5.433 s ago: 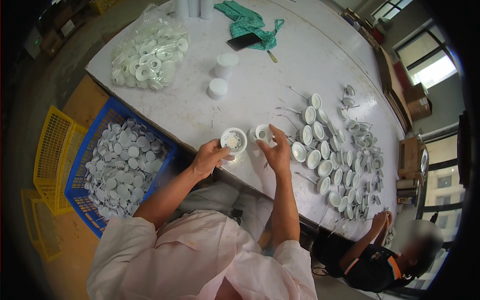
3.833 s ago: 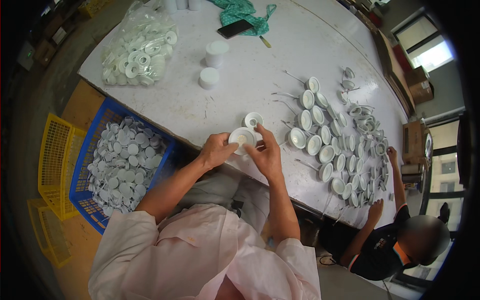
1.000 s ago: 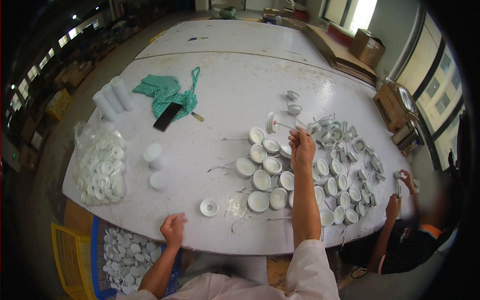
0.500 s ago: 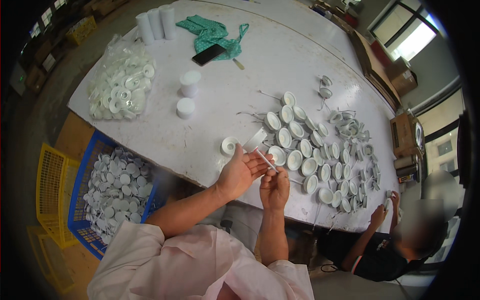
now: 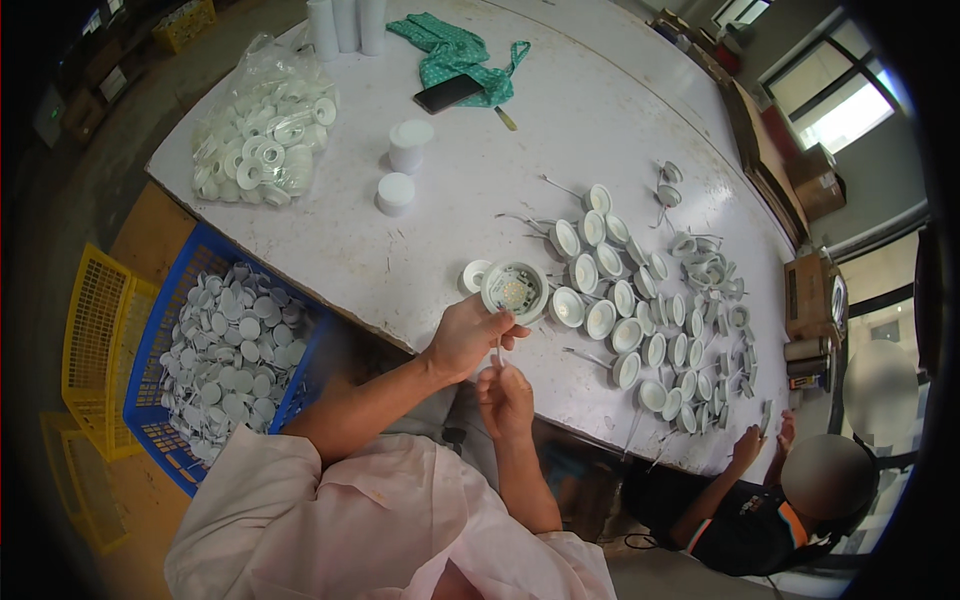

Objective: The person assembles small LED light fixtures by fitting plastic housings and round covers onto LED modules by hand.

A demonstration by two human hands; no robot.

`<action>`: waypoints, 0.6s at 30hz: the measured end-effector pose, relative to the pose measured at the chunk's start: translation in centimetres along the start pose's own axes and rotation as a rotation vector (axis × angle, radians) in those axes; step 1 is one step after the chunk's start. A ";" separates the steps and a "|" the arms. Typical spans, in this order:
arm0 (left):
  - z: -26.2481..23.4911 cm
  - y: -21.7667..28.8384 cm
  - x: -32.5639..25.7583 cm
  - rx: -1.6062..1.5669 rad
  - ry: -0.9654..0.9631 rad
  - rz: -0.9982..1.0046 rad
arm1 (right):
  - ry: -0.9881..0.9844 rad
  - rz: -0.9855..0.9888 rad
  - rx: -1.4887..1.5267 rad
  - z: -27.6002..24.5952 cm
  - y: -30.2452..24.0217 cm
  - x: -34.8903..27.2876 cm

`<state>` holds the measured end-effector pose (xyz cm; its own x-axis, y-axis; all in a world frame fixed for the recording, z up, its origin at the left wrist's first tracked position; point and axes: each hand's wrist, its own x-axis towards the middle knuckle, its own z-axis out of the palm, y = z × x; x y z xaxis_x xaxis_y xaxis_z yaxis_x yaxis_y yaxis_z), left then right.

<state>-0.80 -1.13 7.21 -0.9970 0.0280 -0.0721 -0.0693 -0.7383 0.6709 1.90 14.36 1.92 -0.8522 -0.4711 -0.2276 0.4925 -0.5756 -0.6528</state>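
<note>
My left hand [image 5: 466, 337] grips the rim of a round white LED downlight [image 5: 534, 306], whose open face with small chips inside is turned up. Below it my right hand [image 5: 507, 402] pinches the thin white cable [image 5: 500, 352] that hangs from the lamp. Just behind the left hand lies a white ring [image 5: 474, 273] on the table, partly covered by the lamp. To the right stand many similar lamps [image 5: 601, 319] in rows, cables trailing from them.
The white table [image 5: 330, 262] also bears a bag of white rings [image 5: 262, 150], two stacks of white discs [image 5: 396, 193], a phone [image 5: 447, 94] and a green cloth [image 5: 452, 45]. A blue crate [image 5: 148, 420] of discs stands at left. A co-worker [image 5: 750, 520] sits at right.
The downlight has turned from edge-on to open face up. My right hand has moved down and left with the cable. The view has shifted slightly.
</note>
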 end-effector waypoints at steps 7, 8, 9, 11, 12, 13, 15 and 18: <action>0.0 1.2 0.1 0.313 0.170 0.086 | -0.012 0.059 -0.391 2.8 0.3 -0.7; -0.4 1.3 0.2 0.314 0.174 0.084 | -0.077 0.023 -0.461 2.9 0.0 -0.5; -0.8 1.3 0.3 0.354 0.187 0.092 | -0.144 -0.013 -0.531 3.0 -0.4 -0.4; -1.8 1.3 0.4 0.396 0.205 0.098 | -0.147 -0.067 -0.539 2.5 -1.3 0.2; -2.5 1.3 0.3 0.354 0.233 0.118 | -0.147 -0.125 -0.548 2.0 -1.9 0.6; -3.2 1.3 0.2 0.312 0.259 0.137 | -0.105 -0.156 -0.609 1.5 -2.7 1.3; -5.0 1.9 -0.3 0.321 0.315 0.151 | 0.023 -0.219 -0.888 1.2 -3.6 3.4; -7.9 2.3 -1.3 0.337 0.380 0.149 | 0.130 -0.387 -1.288 1.3 -4.1 6.8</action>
<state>0.61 -8.16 3.02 -0.9185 -0.3531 -0.1779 0.0029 -0.4560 0.8900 -5.74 12.65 4.00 -0.9433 -0.3151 0.1044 -0.2343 0.4092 -0.8819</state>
